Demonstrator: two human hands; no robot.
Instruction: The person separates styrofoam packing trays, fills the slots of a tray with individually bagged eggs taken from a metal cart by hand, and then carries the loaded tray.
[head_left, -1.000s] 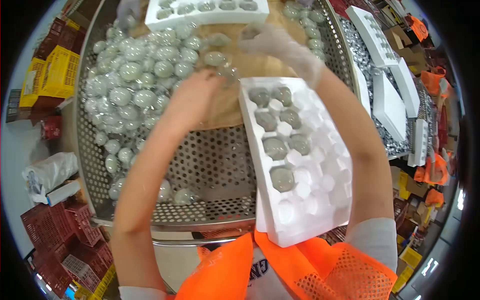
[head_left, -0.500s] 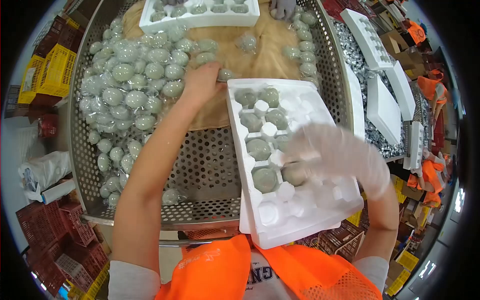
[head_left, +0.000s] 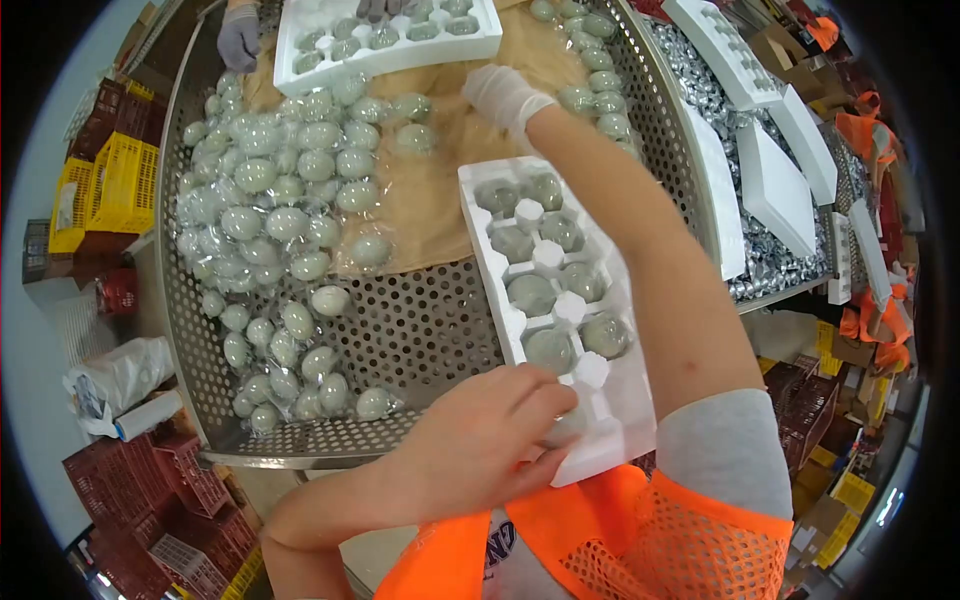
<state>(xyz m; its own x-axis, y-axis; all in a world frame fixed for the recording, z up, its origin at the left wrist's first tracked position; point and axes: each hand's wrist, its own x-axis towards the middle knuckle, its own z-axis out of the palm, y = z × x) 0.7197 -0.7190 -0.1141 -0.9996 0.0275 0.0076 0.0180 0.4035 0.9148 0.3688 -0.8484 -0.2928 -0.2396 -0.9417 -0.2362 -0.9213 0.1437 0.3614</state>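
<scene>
My left hand point(head_left: 490, 430), bare, is closed around a pale green egg point(head_left: 568, 425) at a near cup of the white foam tray point(head_left: 610, 420). Two columns of eggs in clear wrap, such as this egg point(head_left: 605, 335), sit in the tray's farther cups. My right hand point(head_left: 505, 100), in a whitish glove, reaches past the tray to the brown cloth point(head_left: 440, 220). Its fingers are curled down, and whatever is under them is hidden. A wrapped egg point(head_left: 415, 138) lies on the cloth to its left.
A heap of wrapped eggs point(head_left: 255, 200) fills the left of the perforated metal bin point(head_left: 420, 320). Opposite, a co-worker's gloved hand point(head_left: 238, 40) is beside another foam tray point(head_left: 390, 55). Foam lids point(head_left: 775, 190) lie at right. Yellow crates point(head_left: 125, 180) stand at left.
My right hand has left the tray and stretched forward to the cloth. My left hand has come back from the heap to the tray's near end with an egg.
</scene>
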